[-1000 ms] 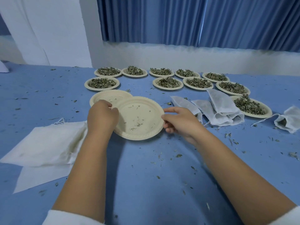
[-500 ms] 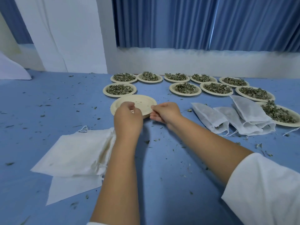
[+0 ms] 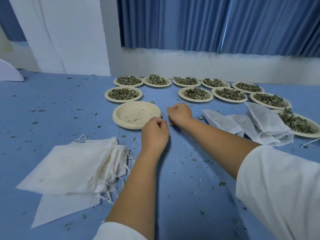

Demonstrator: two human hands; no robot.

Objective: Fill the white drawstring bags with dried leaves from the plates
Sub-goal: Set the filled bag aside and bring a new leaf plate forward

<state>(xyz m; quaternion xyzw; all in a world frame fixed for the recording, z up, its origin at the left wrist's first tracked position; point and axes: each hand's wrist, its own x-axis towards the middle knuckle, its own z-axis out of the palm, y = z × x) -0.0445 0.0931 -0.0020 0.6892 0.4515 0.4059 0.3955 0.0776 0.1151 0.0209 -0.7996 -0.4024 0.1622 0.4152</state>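
A stack of empty white drawstring bags [image 3: 69, 167] lies nearer than, and left of, the left hand [image 3: 154, 134], with the drawstring mouths toward it. That hand and the right hand [image 3: 180, 113] are loosely curled, gripping nothing visible. Plates of dried leaves [image 3: 195, 94] sit beyond both.
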